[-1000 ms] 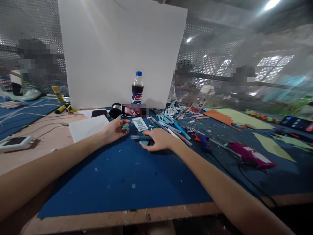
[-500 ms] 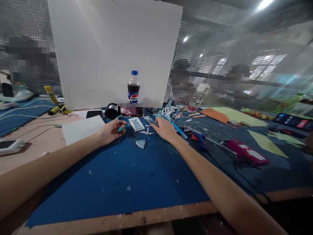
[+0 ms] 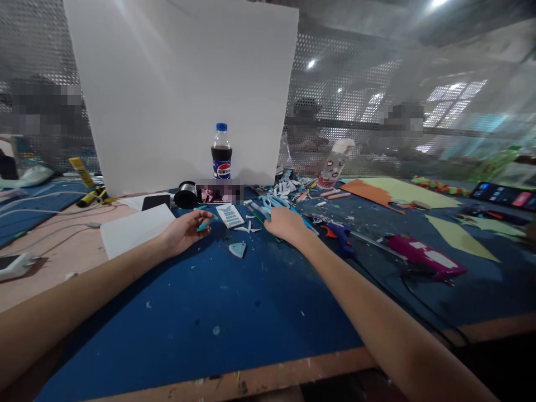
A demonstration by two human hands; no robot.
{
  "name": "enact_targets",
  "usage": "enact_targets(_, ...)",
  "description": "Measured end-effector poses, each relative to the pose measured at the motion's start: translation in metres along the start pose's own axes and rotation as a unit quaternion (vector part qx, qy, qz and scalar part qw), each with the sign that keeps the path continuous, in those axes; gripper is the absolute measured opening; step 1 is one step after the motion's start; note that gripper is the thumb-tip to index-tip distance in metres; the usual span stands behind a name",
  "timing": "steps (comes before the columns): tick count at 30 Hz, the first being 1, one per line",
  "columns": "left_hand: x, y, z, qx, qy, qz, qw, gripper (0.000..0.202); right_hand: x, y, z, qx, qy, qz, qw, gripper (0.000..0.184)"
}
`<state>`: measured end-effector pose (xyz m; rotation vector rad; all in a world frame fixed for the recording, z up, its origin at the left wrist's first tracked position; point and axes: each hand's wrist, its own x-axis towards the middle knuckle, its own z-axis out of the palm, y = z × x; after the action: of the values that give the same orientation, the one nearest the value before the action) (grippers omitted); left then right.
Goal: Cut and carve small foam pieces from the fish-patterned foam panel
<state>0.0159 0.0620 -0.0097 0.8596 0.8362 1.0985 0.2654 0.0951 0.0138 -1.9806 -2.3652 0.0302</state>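
My left hand (image 3: 184, 230) rests on the blue mat (image 3: 218, 301), palm turned inward, its fingers curled around a small teal piece (image 3: 202, 226). To the right, my right hand (image 3: 287, 223) reaches down with bent fingers among pale blue strips and what look like light-blue scissor handles (image 3: 272, 200). What its fingertips grip is hidden. Between the hands lies a white card with blue rectangles (image 3: 230, 216). Small white slivers (image 3: 250, 228) are scattered beside it. Nearer to me is a pale blue rounded triangular piece (image 3: 238, 249).
A cola bottle (image 3: 221, 153), a black spool (image 3: 186, 195) and a phone (image 3: 213, 194) stand behind. Right are scraps (image 3: 288, 187), a blue glue gun (image 3: 341, 237), a magenta tool (image 3: 422, 257) and coloured paper (image 3: 460, 237). White sheets (image 3: 136, 229) lie left.
My right hand has pressed lower over the blue strips, its fingers more bent. My left hand's fingers have closed in somewhat. The whole view has shifted slightly.
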Motion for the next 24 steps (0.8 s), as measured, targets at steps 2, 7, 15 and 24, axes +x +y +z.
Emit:
enact_targets(2,0.001,0.0,0.0,0.002,-0.004,0.001,1.0,0.026,0.0,0.0,0.0,0.004,-0.007,-0.009,1.0,0.019)
enact_targets(7,0.0,0.0,0.0,0.008,0.005,0.001,1.0,0.02,-0.001,0.0,-0.002,0.01,-0.013,-0.014,1.0,0.02)
enact_targets(15,-0.003,0.002,0.004,0.016,-0.001,0.002,1.0,0.023,-0.003,0.003,-0.008,0.002,-0.035,0.002,0.999,0.02)
enact_targets(24,0.0,-0.001,-0.001,0.005,-0.019,-0.001,1.0,0.02,-0.005,0.007,-0.015,-0.02,-0.022,0.034,0.999,0.03)
